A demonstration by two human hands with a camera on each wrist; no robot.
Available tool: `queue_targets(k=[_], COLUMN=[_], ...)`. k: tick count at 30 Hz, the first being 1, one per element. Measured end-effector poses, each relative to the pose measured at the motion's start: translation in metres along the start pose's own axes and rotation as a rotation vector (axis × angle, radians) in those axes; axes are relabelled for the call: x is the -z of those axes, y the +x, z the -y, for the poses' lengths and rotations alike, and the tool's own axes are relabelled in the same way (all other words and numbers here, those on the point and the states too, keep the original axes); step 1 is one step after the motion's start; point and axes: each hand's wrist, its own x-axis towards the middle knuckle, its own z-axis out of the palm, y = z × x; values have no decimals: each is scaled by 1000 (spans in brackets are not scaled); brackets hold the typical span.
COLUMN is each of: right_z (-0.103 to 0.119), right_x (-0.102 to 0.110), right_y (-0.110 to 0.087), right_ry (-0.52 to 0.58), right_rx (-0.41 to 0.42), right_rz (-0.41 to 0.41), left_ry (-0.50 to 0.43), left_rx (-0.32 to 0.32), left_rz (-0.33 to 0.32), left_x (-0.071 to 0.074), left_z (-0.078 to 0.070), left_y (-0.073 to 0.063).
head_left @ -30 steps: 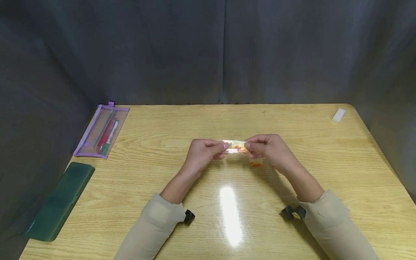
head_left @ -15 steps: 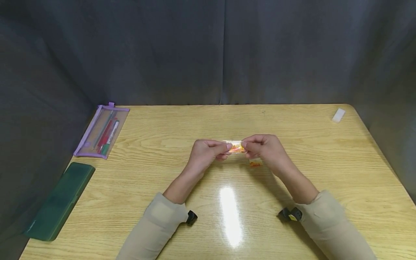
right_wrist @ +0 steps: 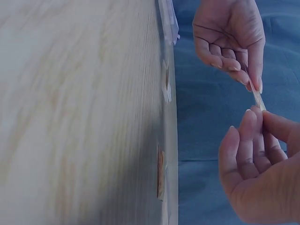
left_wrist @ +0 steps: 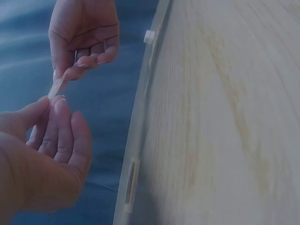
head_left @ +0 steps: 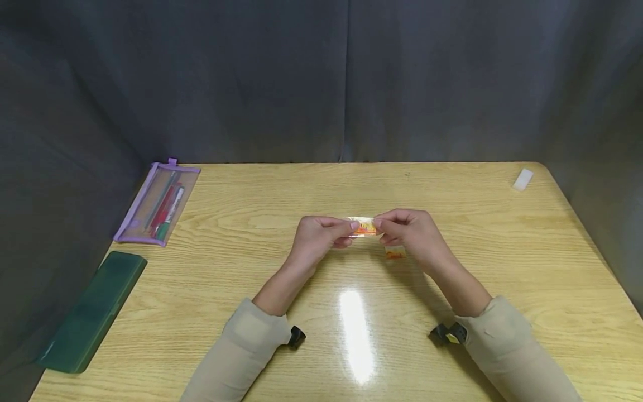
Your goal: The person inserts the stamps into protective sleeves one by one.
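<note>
A small, flat, shiny wrapper (head_left: 364, 226) with yellow and orange print is stretched sideways between both hands, above the middle of the table. My left hand (head_left: 318, 237) pinches its left end between thumb and fingers. At the other end, my right hand (head_left: 414, 234) does the same. From the right wrist view, the wrapper (right_wrist: 257, 96) appears almost edge-on, a thin pale strip. Just below my right hand, a second small yellow-and-orange piece (head_left: 395, 253) lies on the table.
To the left lie a mesh pouch (head_left: 158, 204) with purple trim and pens inside, and a dark green case (head_left: 95, 312). A small white block (head_left: 523, 179) sits in the far right corner of the wooden table (head_left: 251, 195). Dark curtains (head_left: 241, 84) hang behind.
Over the past second my hands have come slightly closer together on the wrapper, and its glare has lessened so more orange print shows. The last half second shows hardly any movement.
</note>
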Motion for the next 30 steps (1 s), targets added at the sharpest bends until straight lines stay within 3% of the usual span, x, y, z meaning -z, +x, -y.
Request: queue_targets(k=[3,12,30], right_z=[0,-2,-3], right_x=[1,4,-4], right_y=[1,4,6], right_ry=[-3,31,42], right_rx=[-15,-53,-38], right_rz=[11,144,97], left_ry=[-5,-30,-21], left_rx=[4,40,61], left_rz=[2,34,15], left_x=[0,2,-1], left_z=[0,3,6], left_y=[0,2,4])
